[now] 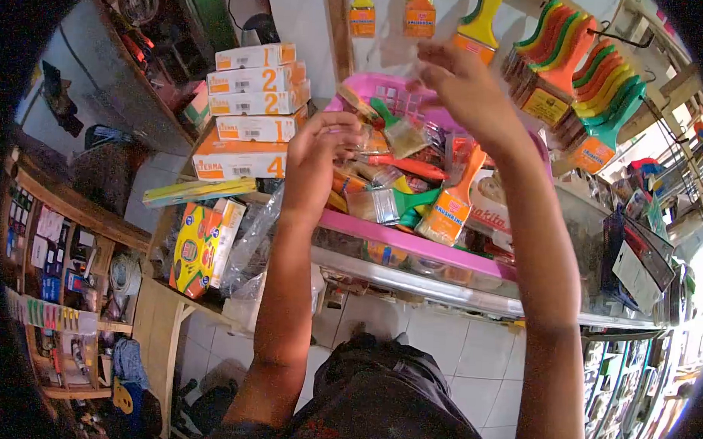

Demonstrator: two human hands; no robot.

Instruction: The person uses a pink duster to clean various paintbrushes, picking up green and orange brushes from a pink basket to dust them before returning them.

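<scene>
A pink basket (416, 245) holds a jumble of paintbrushes with orange, green and yellow handles. At its left side my left hand (325, 145) has its fingers curled at a tan-edged paintbrush (358, 104), which it seems to grip, partly hidden. My right hand (457, 80) is raised over the basket's back rim, fingers apart and slightly blurred, nothing in them. Below it lie a green-handled brush (407, 136) and an orange-handled brush (448, 211). Behind the raised hand hangs a yellow-handled brush (482, 21).
Stacked orange-and-white boxes (250, 127) stand left of the basket, with a yellow box (199, 245) in front. Bunches of brushes (555, 52) hang from hooks at upper right. The basket rests on a glass-topped counter (381, 268); dark packages (641, 253) sit at right.
</scene>
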